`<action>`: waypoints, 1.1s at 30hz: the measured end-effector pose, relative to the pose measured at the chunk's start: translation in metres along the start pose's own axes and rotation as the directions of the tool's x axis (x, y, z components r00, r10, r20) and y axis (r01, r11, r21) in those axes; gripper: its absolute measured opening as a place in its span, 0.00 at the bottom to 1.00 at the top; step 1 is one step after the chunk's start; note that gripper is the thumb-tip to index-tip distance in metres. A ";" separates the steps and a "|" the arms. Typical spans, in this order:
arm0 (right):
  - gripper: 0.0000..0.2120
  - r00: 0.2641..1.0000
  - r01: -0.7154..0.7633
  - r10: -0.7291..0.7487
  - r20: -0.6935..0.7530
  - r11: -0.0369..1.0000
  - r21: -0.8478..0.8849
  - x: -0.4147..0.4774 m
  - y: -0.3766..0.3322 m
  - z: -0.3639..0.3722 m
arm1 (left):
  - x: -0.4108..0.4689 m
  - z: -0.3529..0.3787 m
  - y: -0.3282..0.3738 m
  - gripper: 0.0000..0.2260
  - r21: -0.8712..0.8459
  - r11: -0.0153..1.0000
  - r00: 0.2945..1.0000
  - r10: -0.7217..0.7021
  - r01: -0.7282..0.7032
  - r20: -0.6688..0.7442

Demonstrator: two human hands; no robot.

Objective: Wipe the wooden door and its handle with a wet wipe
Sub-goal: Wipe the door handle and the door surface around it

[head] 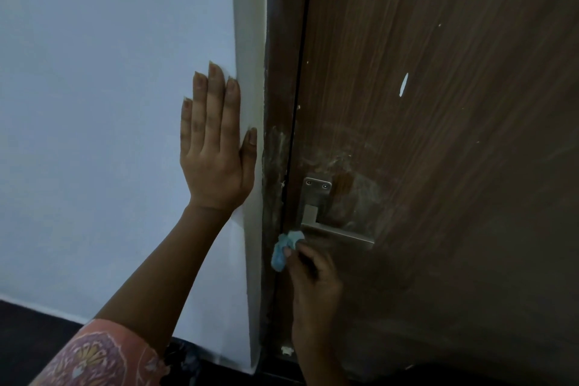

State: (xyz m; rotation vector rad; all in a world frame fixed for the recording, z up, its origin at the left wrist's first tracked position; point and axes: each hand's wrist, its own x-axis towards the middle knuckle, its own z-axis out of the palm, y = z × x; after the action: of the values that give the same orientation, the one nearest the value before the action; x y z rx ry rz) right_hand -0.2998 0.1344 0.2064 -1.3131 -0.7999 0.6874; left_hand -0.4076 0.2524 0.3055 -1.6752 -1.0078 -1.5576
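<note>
1. Left hand (pixel 216 147): fully open, fingers straight and close together, pointing up. Palm laid flat on the wall (pixel 109 103), at the pale edge strip just beside the door frame (pixel 275 103). Thumb lies along that strip, nearest the frame. Holds nothing. Forearm bare; a patterned pink sleeve (pixel 100 357) shows at the lower edge of the view.

2. Right hand (pixel 313 285): closed in a pinch on the wipe (pixel 283 249), back of the hand toward the camera, fingertips curled in. It sits below the handle (pixel 336 233), over the gap between door and frame.

3. Wipe: small, light blue, bunched. Its upper end touches the left tip of the handle; the rest hangs down over the door's edge and the dark gap beside the frame.

4. Handle: flat metal lever, lying roughly level, pointing right from a metal plate (pixel 316 194) fixed with two screws near the top.

5. Door (pixel 454 150): brown wood grain, shut against the frame. Pale smears around the plate and handle; several white flecks higher up, the largest an elongated mark in the upper middle.

6. Frame: dark brown, scuffed, with whitish marks level with the plate.

7. Floor (pixel 37 323): dark, visible at lower left beneath the wall.
</note>
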 end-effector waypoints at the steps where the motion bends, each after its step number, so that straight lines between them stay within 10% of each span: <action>1: 0.07 0.983 0.176 -0.181 -0.038 0.979 -0.102 0.006 -0.005 -0.005 | 0.000 0.000 -0.002 0.32 -0.009 1.000 1.000 0.000 0.001 0.015; 5: 0.08 0.861 0.456 -0.509 0.023 0.751 -0.478 0.053 -0.035 -0.014 | 0.002 -0.002 0.001 0.27 -0.028 0.999 0.998 -0.017 0.018 0.053; 16: 0.08 0.991 0.104 -0.121 0.050 0.498 -0.861 0.063 -0.053 -0.007 | 0.003 -0.001 0.002 0.24 -0.030 0.999 0.999 -0.030 0.031 0.034; 28: 0.09 0.993 -0.029 -0.058 -0.106 0.735 -0.677 0.058 -0.051 0.002 | 0.003 -0.001 0.001 0.24 -0.024 1.000 1.000 -0.017 0.017 0.013; 33: 0.11 0.990 0.099 -0.140 0.010 0.643 -0.760 0.059 -0.046 -0.006 | 0.003 -0.001 0.001 0.24 -0.028 0.999 0.999 -0.025 0.025 0.020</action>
State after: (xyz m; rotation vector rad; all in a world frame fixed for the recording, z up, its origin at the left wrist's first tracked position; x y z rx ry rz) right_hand -0.2620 0.1733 0.2584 -2.0068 -1.1950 0.1772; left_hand -0.4070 0.2515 0.3087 -1.7064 -1.0246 -1.5813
